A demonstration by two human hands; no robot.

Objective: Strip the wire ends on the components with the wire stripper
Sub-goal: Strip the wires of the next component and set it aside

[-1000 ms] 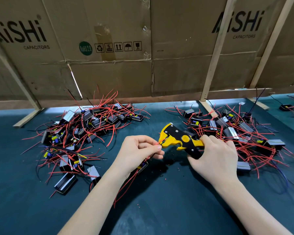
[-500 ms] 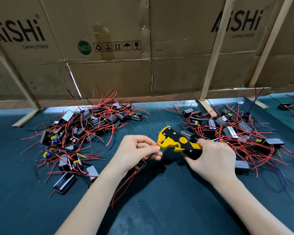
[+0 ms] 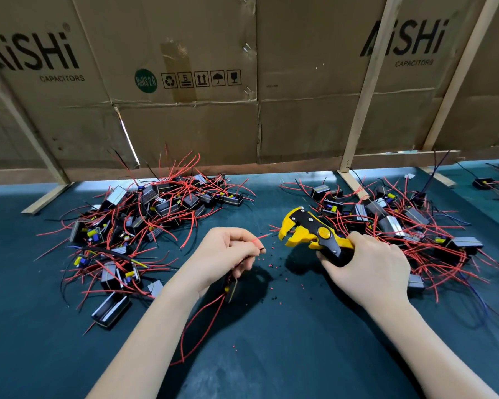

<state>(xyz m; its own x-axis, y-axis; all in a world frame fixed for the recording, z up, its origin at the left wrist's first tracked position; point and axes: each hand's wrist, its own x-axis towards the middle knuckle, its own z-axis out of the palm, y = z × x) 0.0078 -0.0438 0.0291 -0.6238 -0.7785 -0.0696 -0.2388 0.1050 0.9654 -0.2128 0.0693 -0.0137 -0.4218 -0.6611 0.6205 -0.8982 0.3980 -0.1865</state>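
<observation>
Fingers of your left hand [image 3: 222, 251] pinch a red wire [image 3: 261, 237] whose end points at the wire stripper [image 3: 308, 233], just apart from its gaping head, while your right hand [image 3: 366, 266] grips its handles above the counter [image 3: 271, 341].

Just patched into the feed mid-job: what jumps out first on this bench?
Centre stage, the right hand grips a yellow wire stripper, head gaping toward a red wire pinched in the left hand. Tangled piles of red-wired components flank them, the left pile and the right pile, on the dark green table. Behind stands a cardboard wall printed AiSHi.
</observation>
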